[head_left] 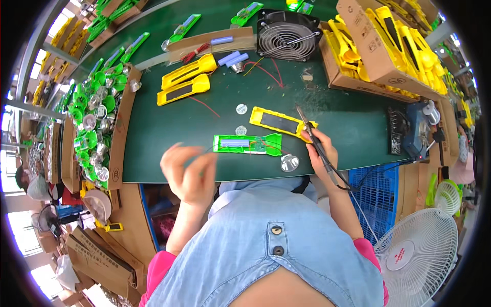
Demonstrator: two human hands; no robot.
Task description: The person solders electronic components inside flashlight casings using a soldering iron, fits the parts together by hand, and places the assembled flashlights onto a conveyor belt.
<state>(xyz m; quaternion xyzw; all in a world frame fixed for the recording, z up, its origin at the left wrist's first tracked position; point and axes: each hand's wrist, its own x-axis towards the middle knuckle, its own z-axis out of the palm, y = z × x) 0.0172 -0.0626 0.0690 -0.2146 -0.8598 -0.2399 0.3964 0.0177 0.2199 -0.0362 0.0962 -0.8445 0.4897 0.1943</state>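
Observation:
My right hand [324,153] is closed around a soldering iron [319,145], its tip pointing up and left over a yellow plastic housing [255,116]. In front of me lies a green flashlight housing [217,148] with a blue cylindrical battery [235,143], a small circuit board [260,145] and thin wires in it. A silver reflector cup [289,162] rests by its right end, joined by wires. Left of the housing hovers my left hand [188,173], fingers bent and blurred by motion. A dark wire runs toward its fingertips; whether they pinch it is unclear.
Two yellow housings [184,91], loose batteries [229,59] and a black fan [288,41] lie farther back. Cartons hold green lamp parts [96,120] at left and yellow housings [353,51] at right. A blue soldering station [417,128] stands right; a white fan [417,261] is below.

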